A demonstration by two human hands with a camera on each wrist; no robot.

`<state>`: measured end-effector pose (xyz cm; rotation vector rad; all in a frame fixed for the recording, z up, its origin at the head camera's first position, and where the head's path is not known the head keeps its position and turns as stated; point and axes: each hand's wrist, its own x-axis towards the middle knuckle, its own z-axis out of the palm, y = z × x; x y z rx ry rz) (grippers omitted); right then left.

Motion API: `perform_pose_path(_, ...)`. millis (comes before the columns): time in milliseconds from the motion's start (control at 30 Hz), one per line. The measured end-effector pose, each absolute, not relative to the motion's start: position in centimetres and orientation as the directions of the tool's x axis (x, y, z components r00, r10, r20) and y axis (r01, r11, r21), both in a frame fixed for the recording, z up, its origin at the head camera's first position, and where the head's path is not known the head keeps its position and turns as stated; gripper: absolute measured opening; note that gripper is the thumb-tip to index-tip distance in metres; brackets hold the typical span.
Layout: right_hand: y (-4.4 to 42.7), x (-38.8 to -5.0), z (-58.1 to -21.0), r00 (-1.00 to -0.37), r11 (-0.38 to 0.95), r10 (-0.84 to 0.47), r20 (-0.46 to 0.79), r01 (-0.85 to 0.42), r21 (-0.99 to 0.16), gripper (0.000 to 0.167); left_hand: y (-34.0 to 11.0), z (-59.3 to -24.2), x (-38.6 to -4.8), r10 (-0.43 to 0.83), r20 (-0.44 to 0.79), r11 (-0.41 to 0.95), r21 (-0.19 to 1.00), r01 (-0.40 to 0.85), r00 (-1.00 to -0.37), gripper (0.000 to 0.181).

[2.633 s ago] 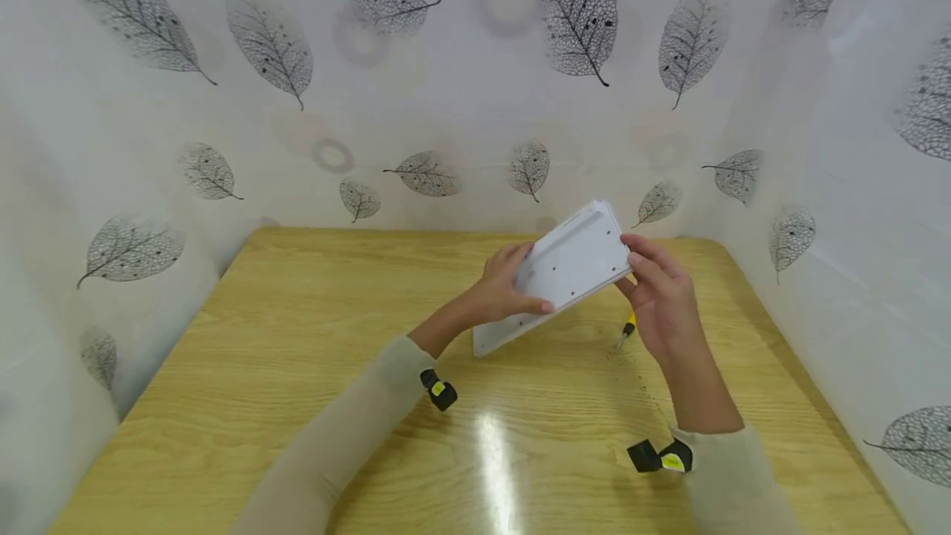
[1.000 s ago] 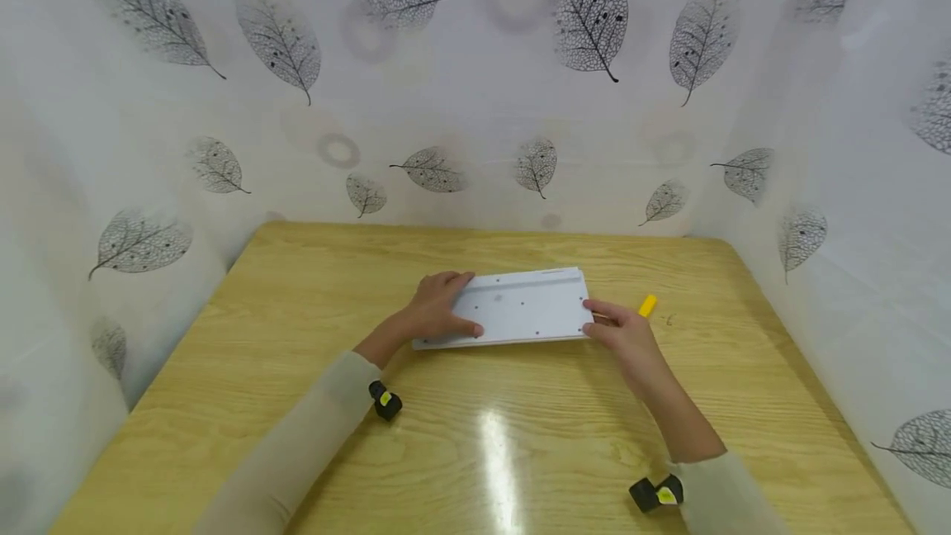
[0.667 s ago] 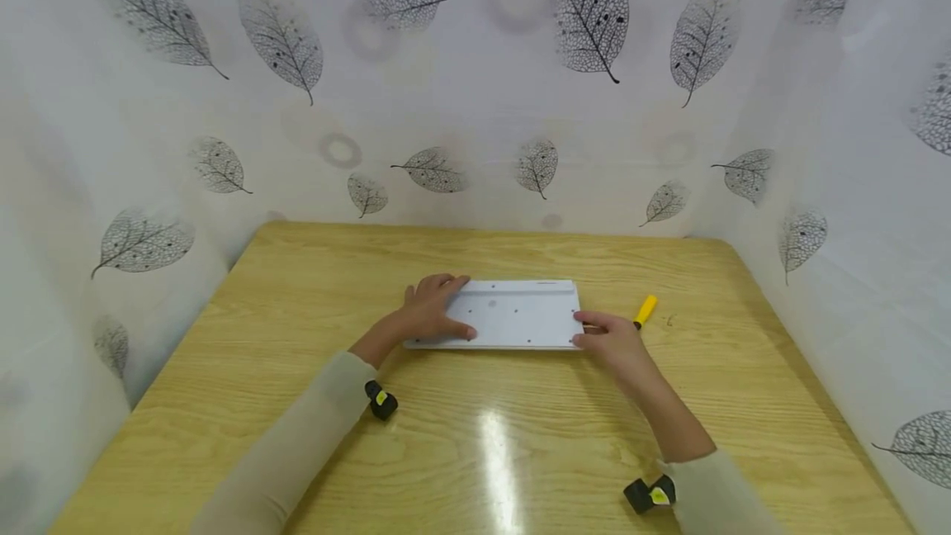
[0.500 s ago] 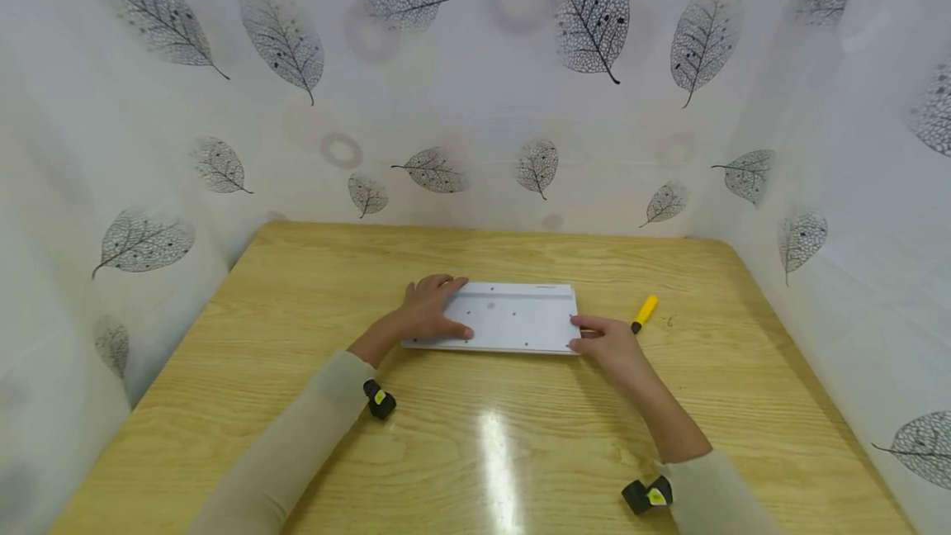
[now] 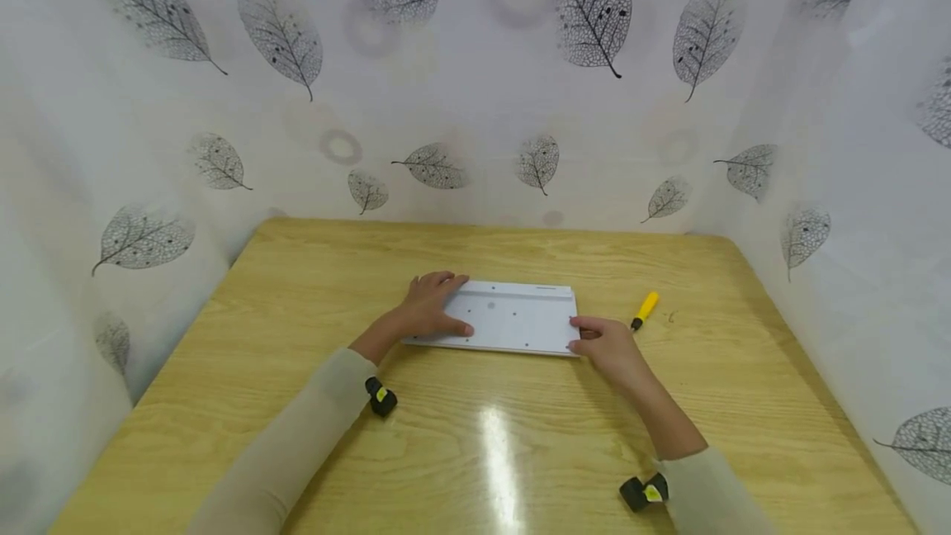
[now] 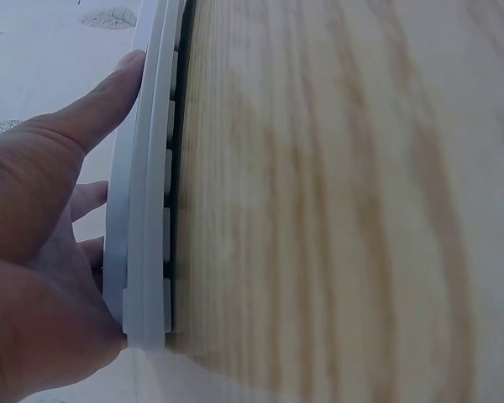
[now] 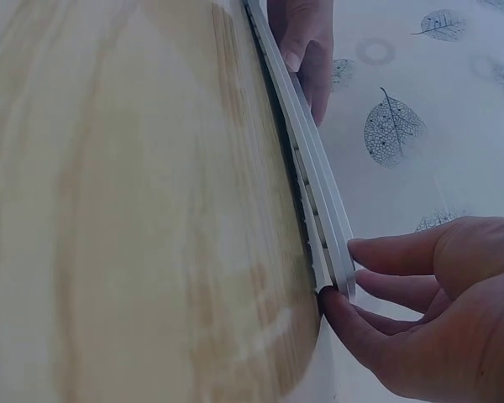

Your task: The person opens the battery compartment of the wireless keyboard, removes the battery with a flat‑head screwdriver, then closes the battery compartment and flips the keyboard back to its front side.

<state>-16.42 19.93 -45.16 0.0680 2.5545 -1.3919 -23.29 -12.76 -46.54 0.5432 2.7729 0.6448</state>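
A white keyboard [image 5: 513,320] lies face down in mid-table, its back with several small dark screw holes or screws turned up. My left hand [image 5: 427,308] grips its left end, thumb over the near edge and fingers reaching the far edge. At the right end, my right hand [image 5: 612,349] pinches the short side. Keys show along the underside of the keyboard [image 6: 155,168] in the left wrist view, facing the wood. In the right wrist view, the right hand's fingertips [image 7: 361,250] touch the keyboard's corner.
A yellow-handled screwdriver [image 5: 645,312] with a black collar lies just beyond the right hand; its tip is hidden. Small dark bits [image 5: 671,317] lie to its right. The wooden table [image 5: 446,452] is enclosed by a leaf-patterned white curtain [image 5: 475,106].
The keyboard, earlier held up and tilted by both hands, has come down level onto the table and slightly left. In the last half second it barely moves. More of the screwdriver shows.
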Motion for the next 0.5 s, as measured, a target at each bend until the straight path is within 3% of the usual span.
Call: perform_pose_path(500,19.97,-16.28,-45.13,-0.979,0.633,-0.072,-0.193,0.105,-0.767,0.042,-12.70,-46.56,-23.42,0.406,-0.138,0.826,0.477,0.299,-0.903,0.098)
